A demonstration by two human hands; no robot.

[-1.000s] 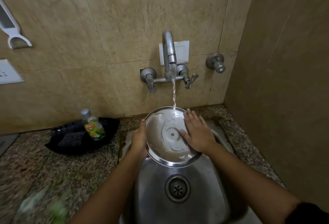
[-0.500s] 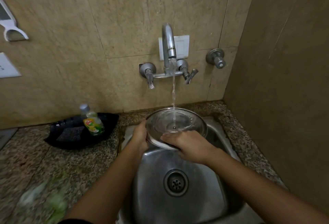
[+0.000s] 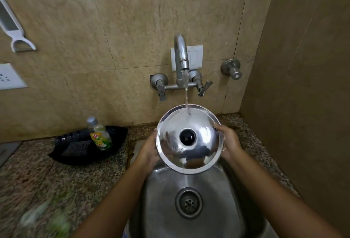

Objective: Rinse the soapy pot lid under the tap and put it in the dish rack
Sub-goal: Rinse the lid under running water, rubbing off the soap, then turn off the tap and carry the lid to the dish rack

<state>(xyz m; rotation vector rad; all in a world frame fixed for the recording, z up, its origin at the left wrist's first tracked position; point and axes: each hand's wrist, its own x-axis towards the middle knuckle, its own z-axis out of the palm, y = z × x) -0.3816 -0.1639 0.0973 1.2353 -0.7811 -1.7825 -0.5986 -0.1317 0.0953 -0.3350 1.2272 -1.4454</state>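
A round steel pot lid (image 3: 197, 150) with a black knob (image 3: 187, 136) faces me, tilted upright over the sink (image 3: 191, 209). My left hand (image 3: 149, 152) grips its left rim and my right hand (image 3: 228, 142) grips its right rim. Water runs from the wall tap (image 3: 181, 57) onto the lid's top edge. No dish rack is in view.
A black tray (image 3: 79, 148) with a green dish soap bottle (image 3: 99, 134) and a scrubber sits on the granite counter (image 3: 47, 181) to the left. A side wall closes in on the right. A white peeler (image 3: 13, 27) hangs on the wall at far left.
The lid has been turned over: its hollow underside faced up under the water, and now the domed knob side faces me. My right hand moved from the near rim to the right rim.
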